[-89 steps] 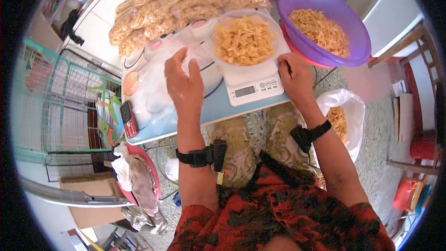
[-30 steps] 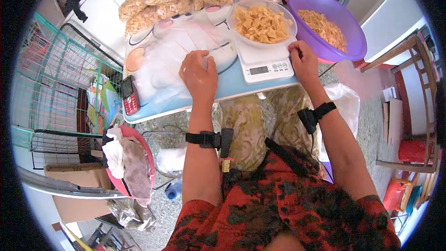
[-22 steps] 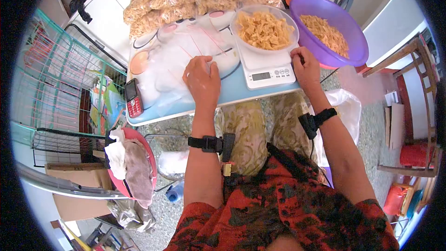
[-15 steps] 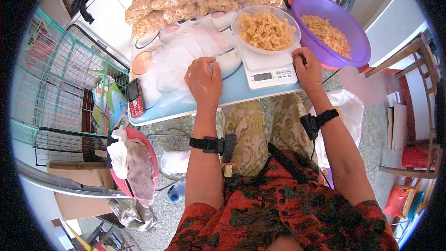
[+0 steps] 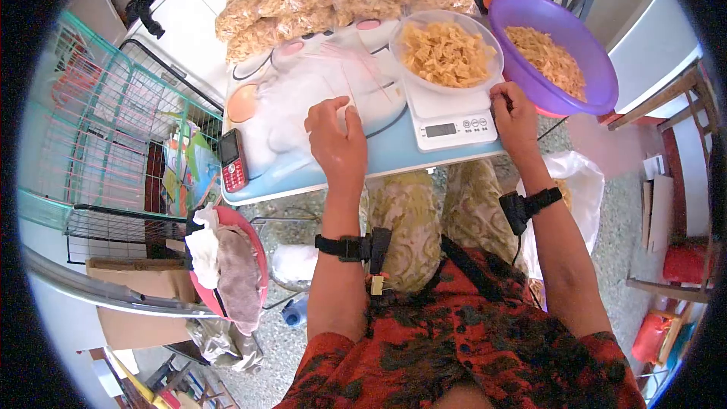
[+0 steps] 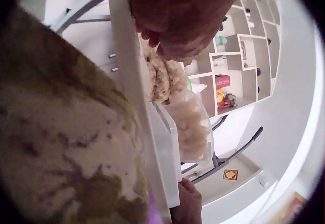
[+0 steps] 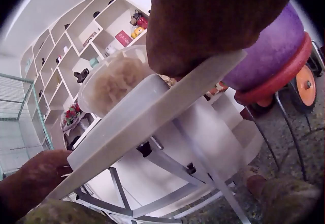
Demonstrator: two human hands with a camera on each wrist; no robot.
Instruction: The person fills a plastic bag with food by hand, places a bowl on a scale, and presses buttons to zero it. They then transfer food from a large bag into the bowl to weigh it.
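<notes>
Looking down, head view, scale: white and flat, with a grey display and buttons. It stands at the right of the table and carries a clear bowl of yellow snack pieces.
Head view, direction: the long axis runs away from the person. The display end is nearest them and the bowl end is far.
Head view, left hand: knuckles up, fingers bent, tips down on flat clear bags left of the scale. I cannot tell whether it pinches one.
Head view, right hand: fingers curled tight over the table's right edge, just beside the scale and under the purple bowl.
Left wrist view: the left hand curls onto the tabletop, with filled bags beyond it.
Right wrist view: the right hand clasps the table edge. The scale sits just left of it, and contact between them is unclear.
</notes>
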